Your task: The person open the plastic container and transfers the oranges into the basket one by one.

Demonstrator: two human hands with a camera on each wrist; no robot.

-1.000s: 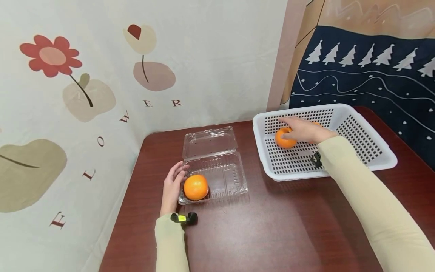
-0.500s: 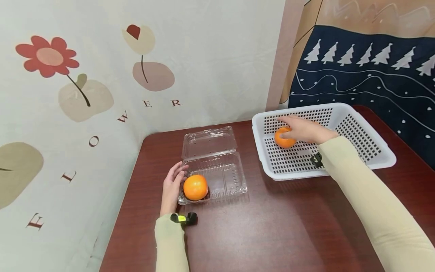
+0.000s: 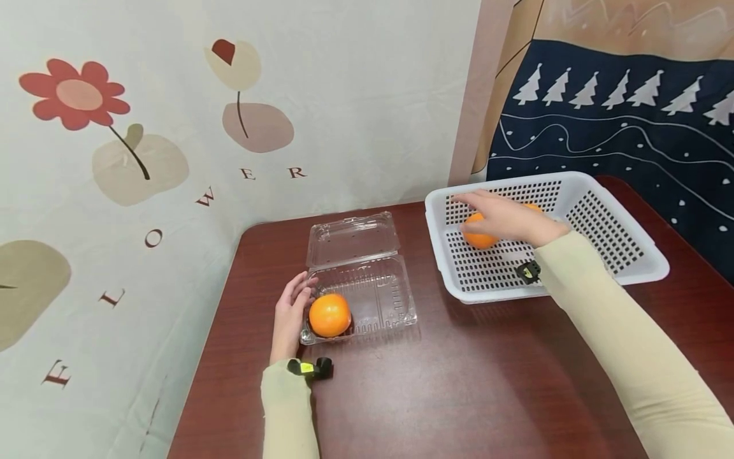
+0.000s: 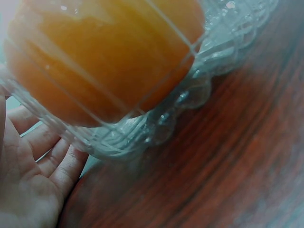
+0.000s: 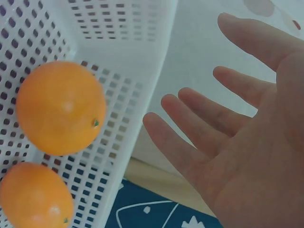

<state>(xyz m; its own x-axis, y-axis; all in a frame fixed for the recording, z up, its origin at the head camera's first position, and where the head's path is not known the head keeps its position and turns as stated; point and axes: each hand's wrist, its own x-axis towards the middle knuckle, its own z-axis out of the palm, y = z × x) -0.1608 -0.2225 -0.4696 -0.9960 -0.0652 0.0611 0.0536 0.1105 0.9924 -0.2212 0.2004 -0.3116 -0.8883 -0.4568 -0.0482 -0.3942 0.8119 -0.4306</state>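
Observation:
My left hand lies along the left wall of a clear plastic clamshell box, its lid folded back. Loosely extended fingers touch the outside of the box in the left wrist view. One orange sits in the box's near left corner. Over the white plastic basket hovers my right hand, fingers spread and holding nothing. Below it in the basket lies an orange, partly covered by the hand. Another orange lies beside that orange in the right wrist view.
The box and basket stand on a dark red-brown wooden table. A pale printed cloth hangs behind and to the left, and a navy cloth with white trees hangs behind the basket.
My right hand has lifted slightly and shifted left over the orange, its fingers reaching further out. The other basket orange shows a little more behind it. My left hand stays at the box.

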